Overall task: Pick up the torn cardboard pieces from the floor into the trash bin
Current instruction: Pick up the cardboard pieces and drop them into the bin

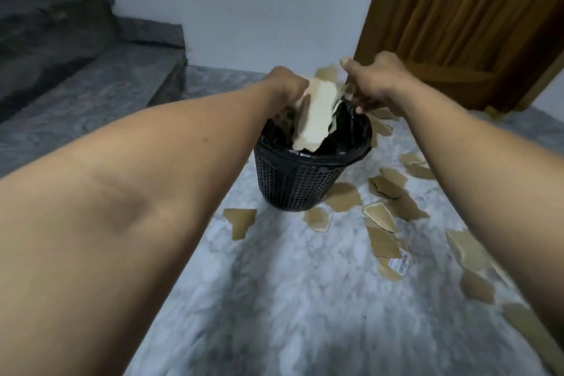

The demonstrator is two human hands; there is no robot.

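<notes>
The marble floor [290,299] is strewn with brown cardboard scraps [384,243] to the right of the black mesh bin [300,183]. Over its lined mouth the left hand [287,85] grips a pale cardboard piece [317,113] — fingers curled shut on it — its lower end inside the rim. The right hand [378,82] is closed on the piece's far edge.

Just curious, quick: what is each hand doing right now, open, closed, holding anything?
Left hand: closed on a pale cardboard piece above the trash bin.
Right hand: closed; whether it grips cardboard or the bin liner cannot be told.
</notes>
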